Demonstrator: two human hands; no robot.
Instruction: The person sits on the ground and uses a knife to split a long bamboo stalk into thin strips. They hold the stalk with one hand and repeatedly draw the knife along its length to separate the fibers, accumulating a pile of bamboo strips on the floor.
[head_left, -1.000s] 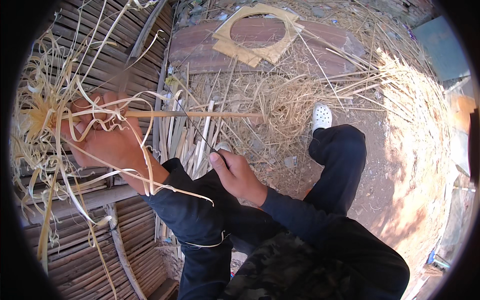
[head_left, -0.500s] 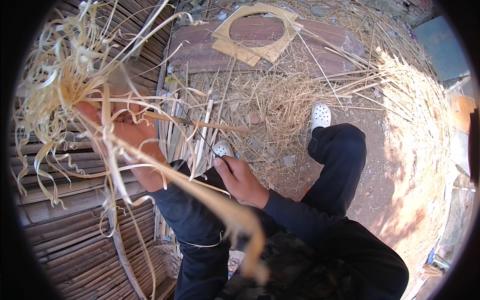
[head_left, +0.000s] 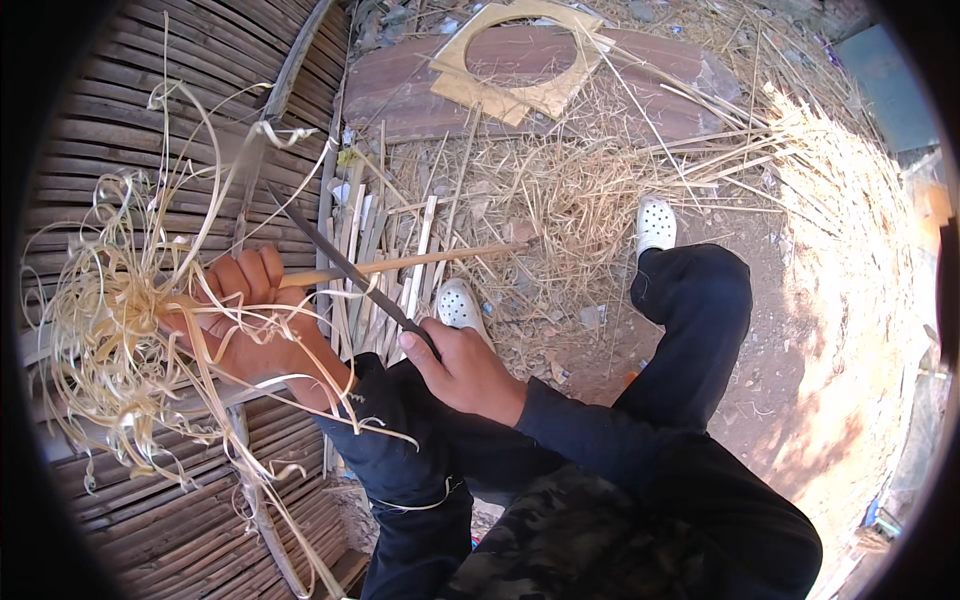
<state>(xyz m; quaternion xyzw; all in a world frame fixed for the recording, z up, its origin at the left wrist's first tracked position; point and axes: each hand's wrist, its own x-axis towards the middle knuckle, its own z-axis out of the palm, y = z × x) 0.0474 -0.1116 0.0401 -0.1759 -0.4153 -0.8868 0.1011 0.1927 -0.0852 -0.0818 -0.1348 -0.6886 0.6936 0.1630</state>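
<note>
My left hand [head_left: 250,315], at the left, is closed around a slim bamboo stick [head_left: 440,257]. The stick's free end points right, over the straw-strewn ground. On the other side of that hand spreads a big tuft of pale curled shavings [head_left: 110,340], with loose curls trailing over the wrist. My right hand [head_left: 470,370], lower and nearer the middle, grips a knife by its handle. The knife's long dark blade [head_left: 345,265] slants up to the left and crosses the stick in the picture; whether they touch I cannot tell.
A bamboo slat wall [head_left: 110,130] runs along the left side. Split bamboo strips [head_left: 350,230] lie beside it. Ahead, a board with a round hole [head_left: 530,98] rests on a brown panel [head_left: 390,90]. Straw and shavings [head_left: 560,200] litter the ground around my white clogs [head_left: 656,224].
My left hand has turned and the shavings have swung lower. A long strip that hung close across the view has moved aside. The knife blade now shows broader, over the stick.
</note>
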